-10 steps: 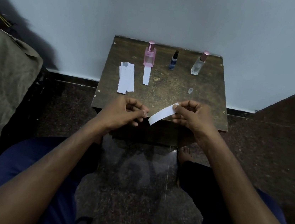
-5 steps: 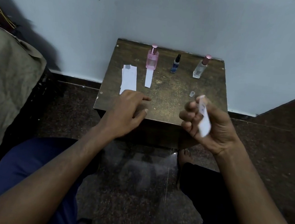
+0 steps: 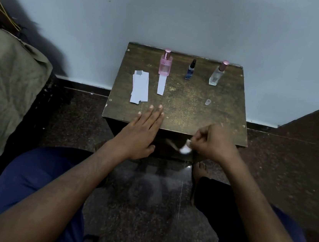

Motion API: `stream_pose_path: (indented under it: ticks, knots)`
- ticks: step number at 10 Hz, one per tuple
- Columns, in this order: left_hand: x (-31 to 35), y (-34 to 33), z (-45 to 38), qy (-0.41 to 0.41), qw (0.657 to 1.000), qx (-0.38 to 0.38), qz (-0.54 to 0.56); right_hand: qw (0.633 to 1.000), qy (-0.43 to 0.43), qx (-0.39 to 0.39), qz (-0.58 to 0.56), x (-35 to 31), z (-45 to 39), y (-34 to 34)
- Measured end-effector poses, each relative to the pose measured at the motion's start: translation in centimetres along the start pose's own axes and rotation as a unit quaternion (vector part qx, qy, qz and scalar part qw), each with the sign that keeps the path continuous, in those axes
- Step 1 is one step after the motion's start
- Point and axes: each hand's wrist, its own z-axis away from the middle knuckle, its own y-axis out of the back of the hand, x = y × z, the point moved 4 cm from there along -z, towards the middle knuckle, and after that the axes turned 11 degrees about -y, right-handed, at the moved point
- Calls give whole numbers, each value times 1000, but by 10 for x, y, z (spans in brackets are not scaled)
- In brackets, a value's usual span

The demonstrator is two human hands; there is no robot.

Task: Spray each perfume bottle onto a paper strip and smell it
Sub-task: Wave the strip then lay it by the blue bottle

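Three perfume bottles stand along the back of a small brown table (image 3: 186, 108): a pink bottle (image 3: 165, 65), a small dark blue bottle (image 3: 190, 70) and a clear bottle with a pink cap (image 3: 216, 75). One paper strip (image 3: 161, 85) lies in front of the pink bottle. A stack of white strips (image 3: 140, 89) lies to its left. My left hand (image 3: 141, 132) rests flat with straight fingers over the table's front edge. My right hand (image 3: 212, 143) pinches a blurred white paper strip (image 3: 185, 148) at the front right edge.
A small clear cap (image 3: 208, 102) lies on the table in front of the clear bottle. A pale wall backs the table. A grey-green cloth-covered bulk (image 3: 2, 101) fills the left side. Dark speckled floor and my blue-clad knees lie below.
My left hand has let go of the strip and stretched flat onto the table. My right hand kept the strip, lifted it, then swung it down to the front edge.
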Motion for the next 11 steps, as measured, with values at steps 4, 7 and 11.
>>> stream_pose_path:
  ticks: [4, 7, 11]
  knots:
    - [-3, 5, 0, 9, 999, -1, 31, 992, 27, 34, 117, -7, -4, -2]
    - [-1, 6, -2, 5, 999, 4, 40, 978, 11, -88, -191, -14, 4, -6]
    - [2, 6, 0, 17, 1000, 6, 24, 993, 21, 47, 105, -7, -1, -7]
